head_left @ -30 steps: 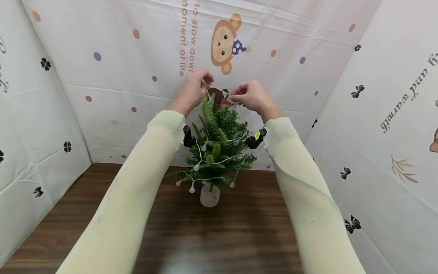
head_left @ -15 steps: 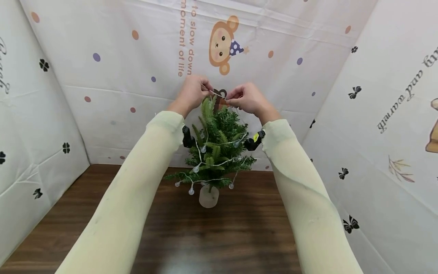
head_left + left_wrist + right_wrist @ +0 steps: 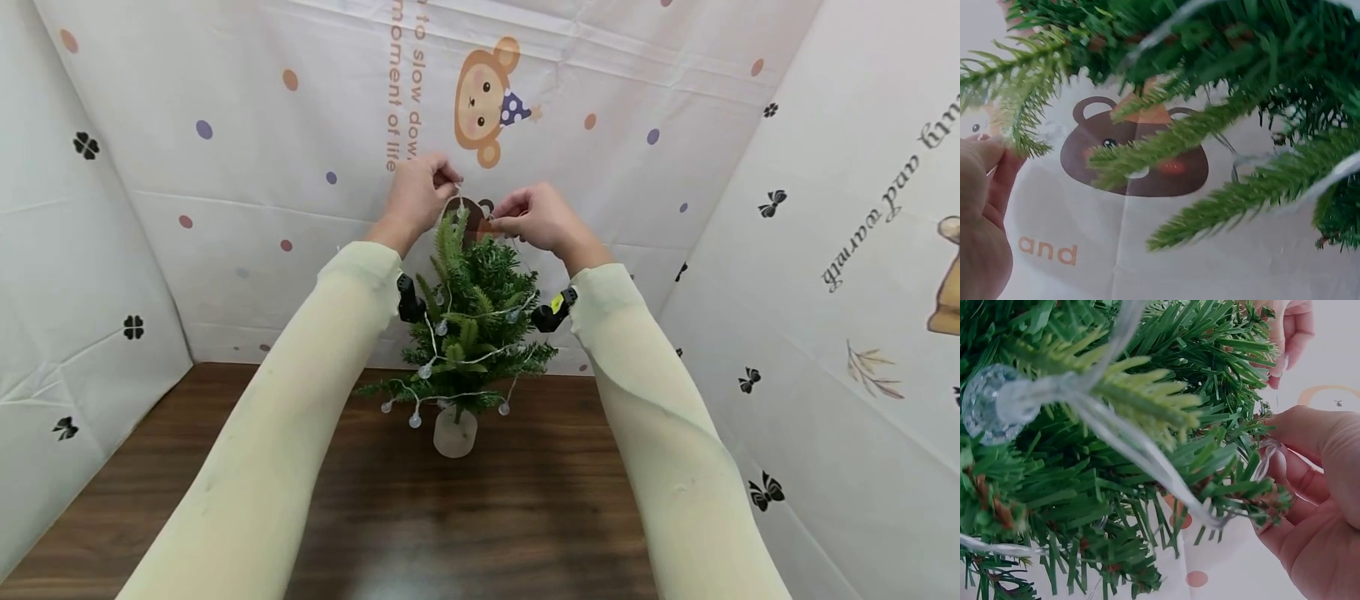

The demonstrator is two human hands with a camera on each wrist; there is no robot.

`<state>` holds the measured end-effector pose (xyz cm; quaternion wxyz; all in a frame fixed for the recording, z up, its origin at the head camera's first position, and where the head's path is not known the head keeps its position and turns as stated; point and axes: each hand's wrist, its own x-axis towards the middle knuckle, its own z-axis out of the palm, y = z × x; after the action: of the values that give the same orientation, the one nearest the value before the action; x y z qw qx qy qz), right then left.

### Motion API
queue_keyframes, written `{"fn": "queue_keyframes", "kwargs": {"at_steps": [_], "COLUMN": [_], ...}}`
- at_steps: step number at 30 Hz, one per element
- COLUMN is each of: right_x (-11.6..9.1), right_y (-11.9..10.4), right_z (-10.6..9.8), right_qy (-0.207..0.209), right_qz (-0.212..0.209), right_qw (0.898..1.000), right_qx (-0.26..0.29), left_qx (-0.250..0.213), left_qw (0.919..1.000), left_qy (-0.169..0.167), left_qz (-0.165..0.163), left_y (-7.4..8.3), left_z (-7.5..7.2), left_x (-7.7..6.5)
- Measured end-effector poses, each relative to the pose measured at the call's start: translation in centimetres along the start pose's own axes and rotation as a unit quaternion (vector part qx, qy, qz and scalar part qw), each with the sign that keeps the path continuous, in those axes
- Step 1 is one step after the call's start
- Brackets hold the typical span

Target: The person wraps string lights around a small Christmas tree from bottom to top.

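Observation:
A small green artificial Christmas tree (image 3: 468,333) stands on a pale round base (image 3: 454,433), wound with a string of lights (image 3: 480,361) that has clear round bulbs. My left hand (image 3: 417,196) is at the treetop's left and pinches the light string between thumb and fingers. Across from it, my right hand (image 3: 542,218) pinches the wire on the right of the top. The right wrist view shows the clear wire (image 3: 1265,459) at the right hand's thumb and fingers. In the left wrist view, branches fill the top and the left hand (image 3: 982,206) shows only in part.
The tree is on a dark brown wooden tabletop (image 3: 465,517), near a white printed cloth backdrop (image 3: 255,142). Printed cloth walls also stand at the left and right. A black wrist camera (image 3: 409,300) sits close to the left branches, another black camera (image 3: 553,310) near the right ones.
My left hand dipped toward the treetop, then rose slightly with the wire. The right hand has shifted a little left and down, closer to the top. The tree still stands in place.

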<state>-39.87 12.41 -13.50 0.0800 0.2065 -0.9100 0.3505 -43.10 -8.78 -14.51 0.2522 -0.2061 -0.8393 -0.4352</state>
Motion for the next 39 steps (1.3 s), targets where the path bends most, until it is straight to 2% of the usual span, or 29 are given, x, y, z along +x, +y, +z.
{"fn": "queue_keyframes", "kwargs": {"at_steps": [2,6,8,10,15,19,25,28,32,39], "right_x": [-0.1,-0.1,-0.2,-0.2,-0.3,-0.3,-0.3,-0.4,-0.5,-0.8], "right_y": [0.0,0.1,0.2,0.4,0.9,0.9,0.4,0.2,0.2,-0.2], "right_z": [0.0,0.1,0.1,0.1,0.3,0.3,0.3,0.4,0.5,0.6], "right_qy": [0.004,0.019,0.025,0.032,0.040,0.031,-0.002,-0.023,-0.040,-0.053], "right_qz": [-0.003,-0.010,-0.011,-0.006,0.020,0.022,0.009,-0.003,-0.020,-0.024], "right_qw": [1.000,0.999,0.999,0.999,0.999,0.999,0.999,0.999,0.998,0.997], "right_qx": [0.012,0.026,0.025,0.019,0.000,-0.017,-0.041,-0.045,-0.044,-0.041], "left_qx": [-0.019,-0.029,-0.012,0.013,0.080,0.083,0.078,0.078,0.091,0.106], "left_qw": [0.9998,0.9987,0.9979,0.9974,0.9931,0.9880,0.9809,0.9794,0.9794,0.9806], "left_qy": [0.001,0.015,0.016,0.004,-0.068,-0.127,-0.179,-0.186,-0.180,-0.162], "left_qz": [-0.001,0.037,0.061,0.071,0.054,0.027,-0.002,-0.006,-0.010,-0.032], "left_y": [0.4,1.2,1.5,1.7,1.7,1.2,0.4,0.6,1.6,4.8], "left_z": [-0.2,-0.9,-1.4,-2.1,-4.0,-5.4,-6.8,-7.2,-7.8,-8.1], "left_x": [-0.1,0.0,0.0,0.0,-0.3,-0.8,-1.9,-2.7,-3.8,-4.8]}}
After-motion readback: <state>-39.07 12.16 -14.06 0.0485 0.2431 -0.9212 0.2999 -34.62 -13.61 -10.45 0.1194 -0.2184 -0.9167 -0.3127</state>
